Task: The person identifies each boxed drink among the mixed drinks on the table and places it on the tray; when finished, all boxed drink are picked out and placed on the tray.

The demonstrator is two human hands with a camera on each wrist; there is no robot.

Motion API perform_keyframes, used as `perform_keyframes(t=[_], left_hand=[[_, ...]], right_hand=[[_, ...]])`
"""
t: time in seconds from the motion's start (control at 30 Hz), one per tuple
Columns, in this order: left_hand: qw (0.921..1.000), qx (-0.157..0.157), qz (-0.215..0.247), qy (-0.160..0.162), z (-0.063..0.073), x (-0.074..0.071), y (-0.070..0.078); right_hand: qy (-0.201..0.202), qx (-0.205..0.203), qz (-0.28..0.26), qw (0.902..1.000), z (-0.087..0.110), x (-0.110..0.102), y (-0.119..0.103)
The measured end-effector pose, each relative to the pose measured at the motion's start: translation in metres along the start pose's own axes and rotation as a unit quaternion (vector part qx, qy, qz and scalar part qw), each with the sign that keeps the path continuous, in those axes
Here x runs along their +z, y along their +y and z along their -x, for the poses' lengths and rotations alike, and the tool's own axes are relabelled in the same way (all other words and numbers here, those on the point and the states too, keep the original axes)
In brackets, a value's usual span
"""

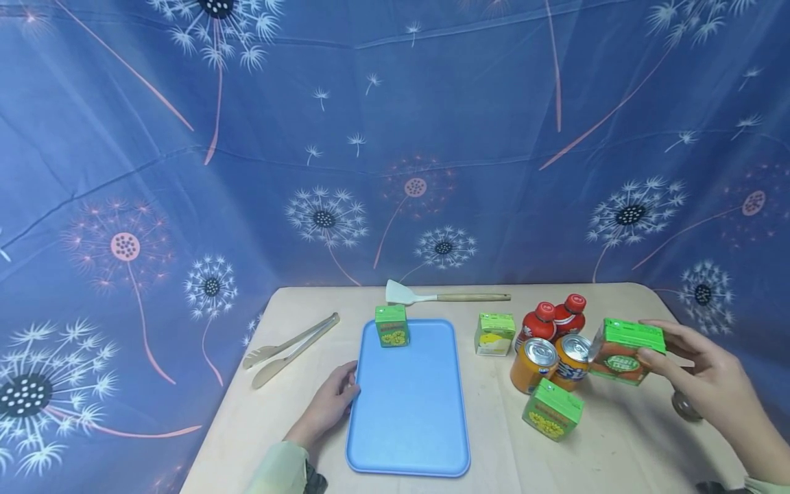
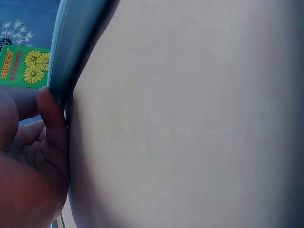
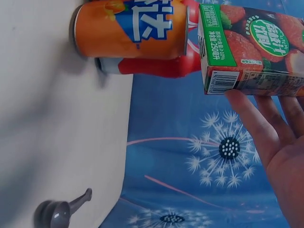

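My left hand [image 1: 330,405] holds the left rim of a blue tray [image 1: 407,405]; in the left wrist view a fingertip [image 2: 45,95] lies right at that rim. A green drink carton with yellow flowers [image 1: 391,326] stands at the tray's far left corner. On the right, my right hand [image 1: 710,367] grips a green-topped juice carton [image 1: 623,357] between thumb and fingers, above the table beside two orange soda cans [image 1: 533,367]. The right wrist view shows strawberries on the juice carton's side [image 3: 256,47].
Behind the cans stand two red bottles [image 1: 540,319]. A yellow-green carton [image 1: 494,335] is left of them, and another flowered carton [image 1: 552,410] sits in front. A spatula [image 1: 457,297] lies at the back, tongs [image 1: 296,350] at left, a dark spoon [image 3: 59,214] at right.
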State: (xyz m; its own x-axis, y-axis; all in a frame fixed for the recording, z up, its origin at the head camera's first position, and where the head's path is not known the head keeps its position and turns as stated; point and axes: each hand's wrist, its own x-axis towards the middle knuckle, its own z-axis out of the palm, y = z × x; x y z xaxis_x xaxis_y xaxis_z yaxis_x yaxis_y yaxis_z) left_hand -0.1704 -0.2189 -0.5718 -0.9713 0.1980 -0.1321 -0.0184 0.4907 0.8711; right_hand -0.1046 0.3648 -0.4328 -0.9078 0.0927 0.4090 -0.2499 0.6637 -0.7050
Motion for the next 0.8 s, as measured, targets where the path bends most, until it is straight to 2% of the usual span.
perform_keyframes(t=[0.53,0.8], left_hand=[[1.0,-0.004,-0.003,-0.003,-0.001,0.001,-0.001],[1.0,0.001,-0.006,0.001,0.001,0.0,0.001]], right_hand=[[-0.037,-0.035,-0.063,0.9967,-0.012,0.025,-0.016],[-0.039,-0.037,-0.064,0.9965,-0.017,0.039,-0.028]])
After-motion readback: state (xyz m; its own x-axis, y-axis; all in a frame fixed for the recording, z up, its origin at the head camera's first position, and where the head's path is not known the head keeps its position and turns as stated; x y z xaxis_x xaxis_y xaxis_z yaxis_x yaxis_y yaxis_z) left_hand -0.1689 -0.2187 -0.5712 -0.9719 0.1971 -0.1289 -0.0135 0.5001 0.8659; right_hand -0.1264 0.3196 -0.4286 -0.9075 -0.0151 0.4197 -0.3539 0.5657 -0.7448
